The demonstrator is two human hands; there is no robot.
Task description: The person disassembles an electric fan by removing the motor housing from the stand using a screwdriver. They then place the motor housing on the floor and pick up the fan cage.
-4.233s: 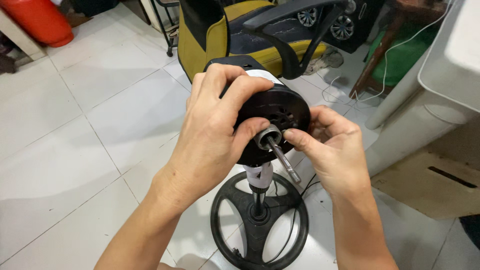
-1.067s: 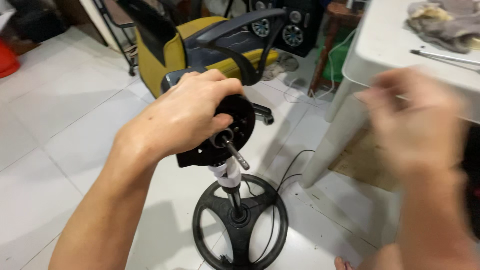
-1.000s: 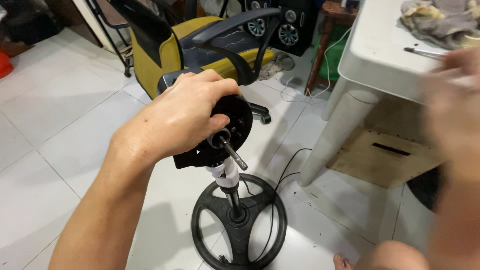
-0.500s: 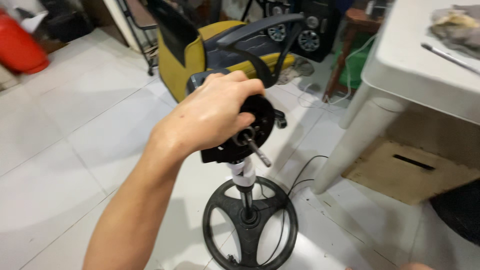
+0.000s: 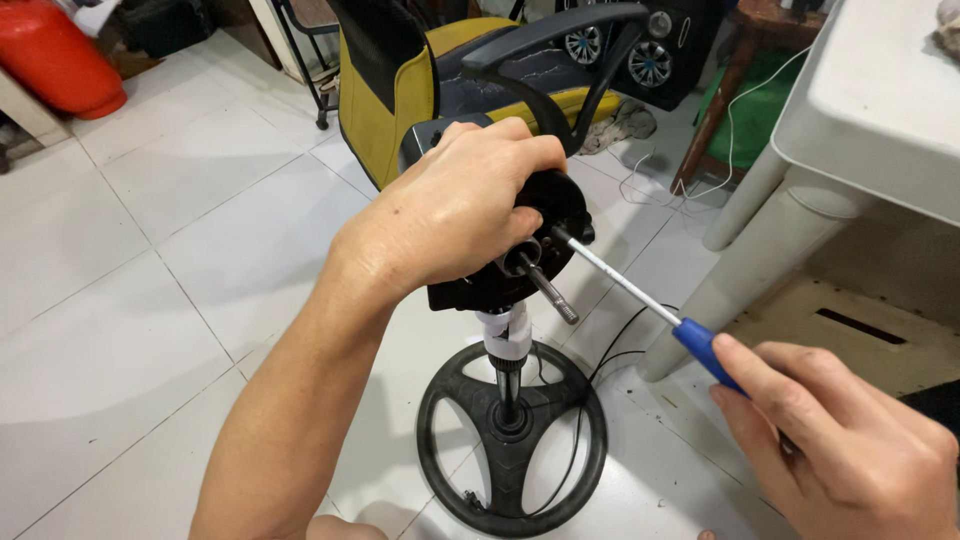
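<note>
My left hand (image 5: 450,215) grips the black motor housing (image 5: 545,215) of a stand fan from above. A bare metal shaft (image 5: 550,290) sticks out of the housing's front. My right hand (image 5: 850,450) holds a blue-handled screwdriver (image 5: 700,345) at the lower right. Its long steel blade reaches up and left, and its tip rests on the housing's front face beside the shaft. Below the housing, the fan's pole (image 5: 508,375) drops to a round black base (image 5: 512,440) on the white tiled floor.
A yellow and black office chair (image 5: 420,70) stands just behind the fan. A white plastic table (image 5: 860,110) is at the right, with a cardboard box (image 5: 860,335) under it. A black cord (image 5: 610,355) trails from the base. A red cylinder (image 5: 60,55) lies at the far left.
My right hand left the shaft, reached to the table at the right, went out of view, and has come back holding the screwdriver against the housing. My left hand kept its grip.
</note>
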